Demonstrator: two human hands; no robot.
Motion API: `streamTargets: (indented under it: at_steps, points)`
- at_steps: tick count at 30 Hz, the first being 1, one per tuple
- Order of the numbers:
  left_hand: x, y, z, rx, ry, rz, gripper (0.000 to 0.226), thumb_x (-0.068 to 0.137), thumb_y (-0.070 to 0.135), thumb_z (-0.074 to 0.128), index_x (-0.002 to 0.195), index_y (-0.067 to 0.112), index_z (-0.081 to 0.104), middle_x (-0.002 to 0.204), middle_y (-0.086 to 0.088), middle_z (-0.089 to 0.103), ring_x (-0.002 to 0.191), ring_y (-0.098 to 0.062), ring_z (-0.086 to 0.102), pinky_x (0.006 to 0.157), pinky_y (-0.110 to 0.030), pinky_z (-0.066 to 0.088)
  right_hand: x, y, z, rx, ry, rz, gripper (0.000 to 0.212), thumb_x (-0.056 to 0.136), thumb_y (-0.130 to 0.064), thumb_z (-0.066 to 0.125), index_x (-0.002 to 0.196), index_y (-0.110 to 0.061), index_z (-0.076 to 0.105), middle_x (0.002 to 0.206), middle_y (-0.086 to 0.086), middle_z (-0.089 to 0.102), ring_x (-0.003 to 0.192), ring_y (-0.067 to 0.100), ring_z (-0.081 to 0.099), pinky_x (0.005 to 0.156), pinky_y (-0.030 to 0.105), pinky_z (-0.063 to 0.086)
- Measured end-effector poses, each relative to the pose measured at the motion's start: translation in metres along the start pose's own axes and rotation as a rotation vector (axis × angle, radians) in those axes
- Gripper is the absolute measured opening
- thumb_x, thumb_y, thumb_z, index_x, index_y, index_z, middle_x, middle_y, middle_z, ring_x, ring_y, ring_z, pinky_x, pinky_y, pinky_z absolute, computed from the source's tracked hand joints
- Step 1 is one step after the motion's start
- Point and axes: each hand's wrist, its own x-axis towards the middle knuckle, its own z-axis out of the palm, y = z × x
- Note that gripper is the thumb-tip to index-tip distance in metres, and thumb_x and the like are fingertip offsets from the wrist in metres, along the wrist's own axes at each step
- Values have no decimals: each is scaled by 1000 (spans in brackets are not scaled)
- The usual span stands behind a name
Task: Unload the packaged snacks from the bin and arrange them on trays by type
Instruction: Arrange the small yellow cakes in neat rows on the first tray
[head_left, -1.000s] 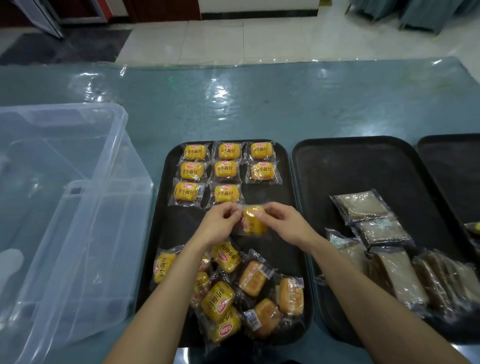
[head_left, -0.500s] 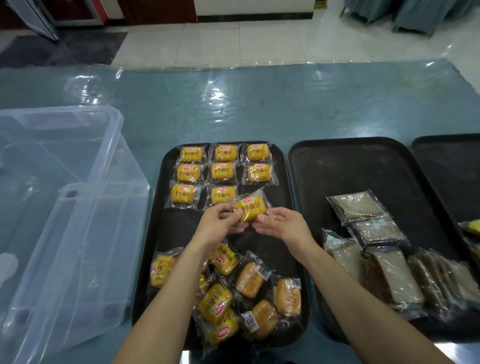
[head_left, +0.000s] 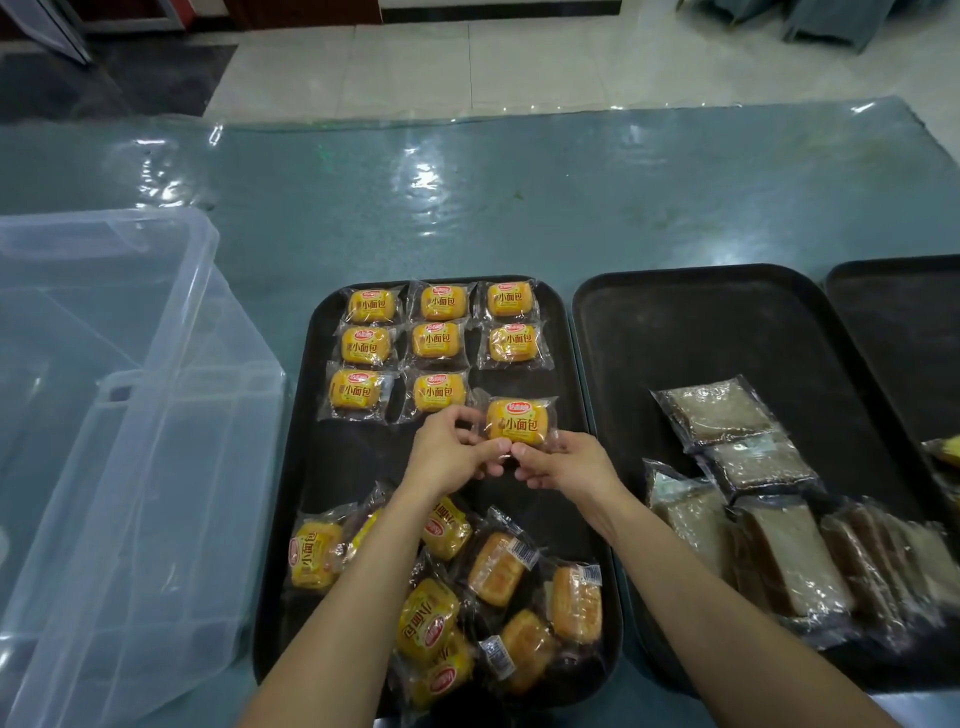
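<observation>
— Colours on the left tray (head_left: 363, 467)?
— Tray black; the held packet (head_left: 518, 423) orange-yellow under clear wrap, red oval logo, dark brown characters; the rowed packets (head_left: 435, 340) match it.
— And the middle tray (head_left: 701, 322)?
— Black too; its cakes (head_left: 719, 413) speckled brown in clear film; bin (head_left: 156, 467) see-through; table (head_left: 519, 208) glossy teal with white glare.

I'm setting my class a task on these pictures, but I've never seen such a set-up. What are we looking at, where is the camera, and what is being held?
There is no machine here. A person wears a camera on the head, which looks down at their own bare arms. The left hand and right hand together pinch one yellow bread pack, next to eight tidy packs on a black tray. A loose pile lies nearer the person. The next tray holds brown packs. A clear bin stands to the left.
</observation>
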Motion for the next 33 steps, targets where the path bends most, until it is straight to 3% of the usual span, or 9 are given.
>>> streamTargets:
  at_steps: [3,6,8,12,18,22,26,30,33]
  points:
    - [5,-2,4,301,172,60,50,85,46,91,122,25,66,88,7,80,76,-7,78,80,-33,64,9,-2,-4,13,56,25,19,96,-16,82,115,-14,79,98,5,84,94,18,82,91,38,66]
    - [9,-10,-6,598,402,248,50,91,66,76,127,32,65,111,14,70,103,-6,68,91,-34,60,25,-6,-9,0,142,51,18,96,-13,83,113,-14,79,96,4,84,90,16,82,84,34,67]
    - [20,-17,-20,782,474,347,56,99,66,64,140,29,61,135,7,62,128,-14,59,111,-42,54,37,-8,-12,-38,182,79,15,95,-14,84,110,-14,80,95,4,84,90,16,82,81,33,66]
    - [57,-10,-46,1009,392,384,72,104,70,50,162,27,45,171,-3,40,161,-26,33,132,-52,29,59,-15,-11,-78,204,142,15,92,-13,87,106,-11,80,93,7,83,89,20,82,78,33,67]
    - [100,14,-58,1136,231,297,89,104,80,30,175,32,6,182,-4,-8,169,-26,-8,136,-47,-2,76,-19,-5,-118,180,215,19,91,-12,88,107,-8,78,91,10,83,81,17,81,67,28,64]
    - [104,13,-50,1141,128,285,89,104,80,29,175,33,2,181,-2,-14,168,-24,-13,134,-45,1,83,-24,-4,-174,143,227,25,91,-13,88,110,-4,74,91,14,82,79,22,82,77,36,69]
    - [104,13,-48,1157,119,297,86,105,79,29,175,35,3,181,0,-13,167,-23,-15,135,-45,2,84,-28,-6,-395,173,204,34,87,-32,92,100,-9,71,78,9,81,69,22,82,81,45,69]
    - [106,13,-49,1197,114,297,86,105,80,26,174,36,2,182,0,-12,168,-23,-13,136,-47,6,70,-42,-10,-746,186,201,64,78,-61,91,109,-14,59,83,5,79,56,14,77,56,28,59]
    - [106,19,-48,1207,142,311,82,106,79,24,174,34,12,183,-4,1,169,-26,-1,135,-50,11,62,-49,-15,-984,267,90,84,71,-73,90,122,-16,54,106,5,72,83,20,77,63,32,57]
